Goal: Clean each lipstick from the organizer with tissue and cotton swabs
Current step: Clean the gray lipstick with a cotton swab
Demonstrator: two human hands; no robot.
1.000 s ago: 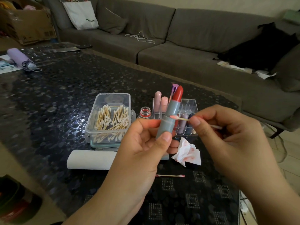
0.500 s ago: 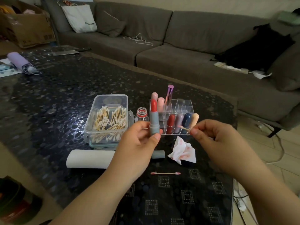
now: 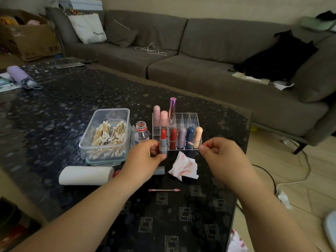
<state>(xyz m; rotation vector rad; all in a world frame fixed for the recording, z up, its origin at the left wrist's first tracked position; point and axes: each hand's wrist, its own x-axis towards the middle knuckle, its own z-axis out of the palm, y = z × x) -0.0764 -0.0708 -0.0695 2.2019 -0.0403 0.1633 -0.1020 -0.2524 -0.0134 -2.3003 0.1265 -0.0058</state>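
Observation:
My left hand (image 3: 145, 159) grips an open grey lipstick (image 3: 163, 142) with its red bullet up, just in front of the clear organizer (image 3: 189, 120). My right hand (image 3: 218, 153) pinches a cotton swab (image 3: 193, 144) whose stained tip points left toward the organizer's front row. Several capped lipsticks stand in the organizer. A crumpled, red-stained tissue (image 3: 184, 167) lies below it. The grey lipstick cap (image 3: 159, 170) lies behind my left hand. A used swab (image 3: 164, 190) lies on the dark table (image 3: 54, 110).
A clear box of cotton swabs (image 3: 107, 137) stands left of the organizer, a small open bottle (image 3: 142, 131) between them. A tissue roll (image 3: 85, 175) lies near the table's left front. A grey sofa (image 3: 200, 51) runs behind the table. Cables lie on the floor at the right.
Both hands have dropped and moved away from me toward the organizer. The swab has come off the lipstick, and the two hands are now farther apart.

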